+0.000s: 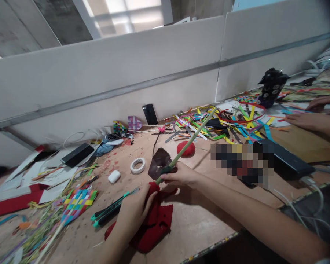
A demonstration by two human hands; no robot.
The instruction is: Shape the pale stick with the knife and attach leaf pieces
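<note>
My left hand (137, 211) is closed at the lower end of a green stick, round a red cloth piece (156, 223) that hangs down to the table. Higher up, the fingers of my right hand (181, 173) pinch a dark green piece (168, 169) against the green stick (194, 136), which slants up to the right. Behind my hands lie a dark brown sheet (160, 161) and a round red piece (186, 148). White tape (138, 166) rests left of the sheet. Green-handled cutters (110, 210) lie beside my left hand.
Colored paper strips (198, 123) cover the back of the table (198, 220). A phone (150, 114) leans on the partition. At right are a power bank (284, 159), a black bottle (272, 88) and another person's hands (305, 121). A woven paper piece (78, 205) lies left.
</note>
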